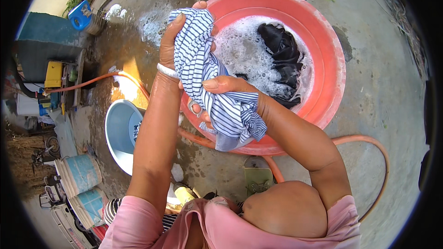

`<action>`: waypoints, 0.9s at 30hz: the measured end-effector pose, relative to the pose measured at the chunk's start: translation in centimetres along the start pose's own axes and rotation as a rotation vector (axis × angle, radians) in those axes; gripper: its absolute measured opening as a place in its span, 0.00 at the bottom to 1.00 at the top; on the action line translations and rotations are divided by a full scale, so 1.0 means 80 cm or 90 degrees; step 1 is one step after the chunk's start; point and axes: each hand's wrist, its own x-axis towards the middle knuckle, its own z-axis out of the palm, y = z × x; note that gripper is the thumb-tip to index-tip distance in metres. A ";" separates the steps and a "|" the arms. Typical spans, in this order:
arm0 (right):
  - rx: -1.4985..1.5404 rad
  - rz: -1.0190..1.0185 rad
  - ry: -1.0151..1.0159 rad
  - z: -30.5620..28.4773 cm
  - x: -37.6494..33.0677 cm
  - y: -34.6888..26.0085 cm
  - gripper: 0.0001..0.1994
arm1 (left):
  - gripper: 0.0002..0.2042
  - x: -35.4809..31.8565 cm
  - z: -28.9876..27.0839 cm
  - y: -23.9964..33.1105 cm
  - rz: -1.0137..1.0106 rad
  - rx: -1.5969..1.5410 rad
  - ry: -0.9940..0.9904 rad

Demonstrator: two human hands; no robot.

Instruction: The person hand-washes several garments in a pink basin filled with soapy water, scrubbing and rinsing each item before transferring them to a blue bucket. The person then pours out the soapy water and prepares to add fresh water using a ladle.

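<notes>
A wet blue-and-white striped cloth, perhaps a garment, is bunched and twisted between my two hands over the near-left rim of a large red basin. My left hand, with a bangle at its wrist, grips the far end of the cloth. Closer to me, my right hand wraps round its lower part, thumb on top and ringed fingers beneath. Loose folds hang below that hand. Inside the basin, a black garment lies partly sunk in soapy water.
Left of the basin stands a light blue bucket with striped cloth inside. An orange hose runs along the wet concrete floor and under the basin's near side. A blue-handled container and stacked pale buckets are farther left.
</notes>
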 end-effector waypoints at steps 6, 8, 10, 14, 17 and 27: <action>-0.446 -0.153 0.301 -0.001 0.018 0.003 0.25 | 0.14 0.017 0.012 -0.002 -0.136 0.550 0.293; -0.604 -0.225 0.384 -0.033 0.030 0.021 0.17 | 0.20 0.021 0.007 -0.021 -0.127 0.799 0.317; -0.702 -0.139 0.438 -0.046 0.030 0.018 0.23 | 0.21 0.025 0.016 -0.026 -0.128 0.998 0.263; -0.837 -0.034 0.569 -0.050 0.026 0.010 0.37 | 0.23 0.042 0.003 -0.052 -0.138 1.217 0.207; -0.923 0.022 0.666 -0.039 0.023 0.007 0.43 | 0.23 0.039 -0.006 -0.061 -0.118 1.203 0.259; -0.970 -0.048 0.578 -0.030 0.016 0.001 0.49 | 0.21 0.018 -0.037 -0.039 -0.231 0.527 0.365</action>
